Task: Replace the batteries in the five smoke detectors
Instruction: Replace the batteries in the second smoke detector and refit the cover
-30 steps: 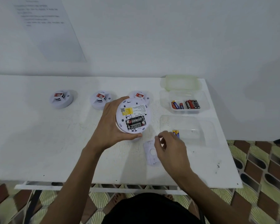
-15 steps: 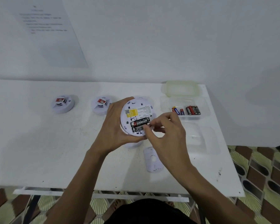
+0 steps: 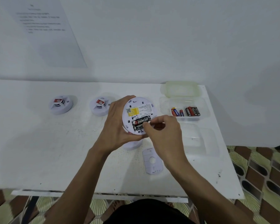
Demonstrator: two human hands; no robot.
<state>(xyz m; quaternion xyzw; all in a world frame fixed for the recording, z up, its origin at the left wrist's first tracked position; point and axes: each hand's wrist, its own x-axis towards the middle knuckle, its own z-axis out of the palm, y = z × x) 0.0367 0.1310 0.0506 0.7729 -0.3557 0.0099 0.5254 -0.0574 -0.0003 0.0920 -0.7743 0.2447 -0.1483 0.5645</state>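
Note:
My left hand (image 3: 116, 125) grips a white round smoke detector (image 3: 138, 105), raised off the table with its back towards me. Two black batteries (image 3: 140, 123) lie in its open compartment. My right hand (image 3: 166, 135) has its thumb and forefinger pinched on the right end of these batteries. The detector's loose white battery cover (image 3: 152, 160) lies on the table below my right hand. Two more detectors (image 3: 60, 104) (image 3: 99, 106) sit face up to the left. Part of another detector (image 3: 131, 145) shows under my left hand.
At the right of the white table (image 3: 39, 151), a clear tray (image 3: 204, 102) holds several batteries (image 3: 185, 111), with its lid (image 3: 179, 89) behind it. A second clear tray (image 3: 200, 139) lies nearer, partly hidden by my right hand. The table's right edge is just past the trays.
My right hand has moved from the near clear tray up to the detector's battery compartment and closed its fingertips on the batteries. My left hand still holds the detector.

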